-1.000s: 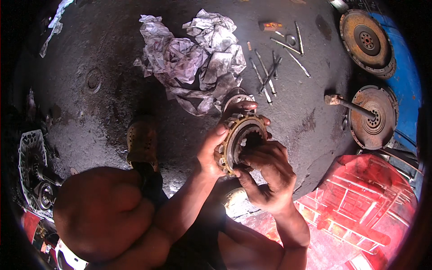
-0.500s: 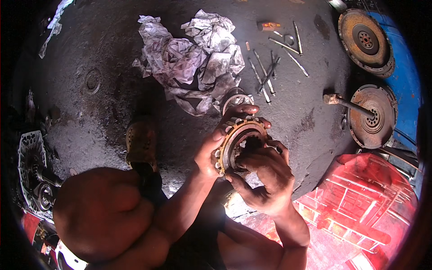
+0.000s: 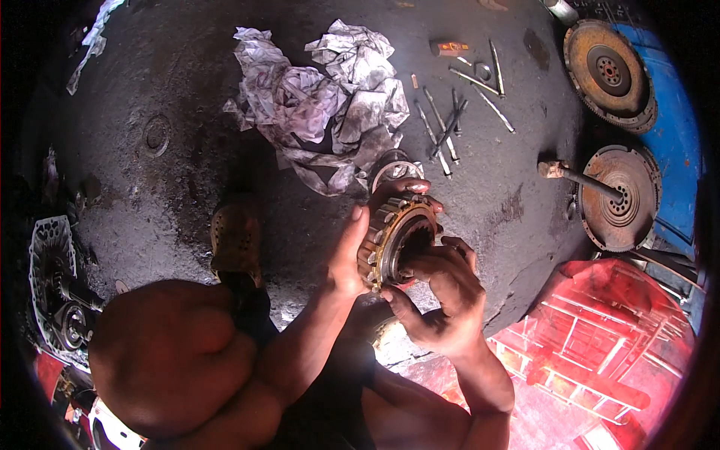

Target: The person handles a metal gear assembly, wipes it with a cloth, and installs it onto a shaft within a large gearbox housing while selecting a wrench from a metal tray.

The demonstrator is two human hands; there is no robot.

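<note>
A greasy metal gear, with a brass-coloured rim and blocky outer teeth, is held up in front of me. My left hand wraps round its left and far side, thumb along the teeth and fingertips over the top. Curled fingers of my right hand reach into the gear's dark bore, while that thumb presses near the lower rim. What those fingertips touch inside is hidden. Just beyond the gear, a round metal ring-shaped part rests on the floor beside crumpled, stained cloths.
Several metal rods and a small orange box lie on the dark floor. Two rusty flywheels lean at the right, a hammer against the nearer one. A red chair stands lower right; a gearbox housing at left.
The gear has tilted so its bore faces further right and more of its outer teeth show. My right hand has shifted slightly with it, fingers still in the bore.
</note>
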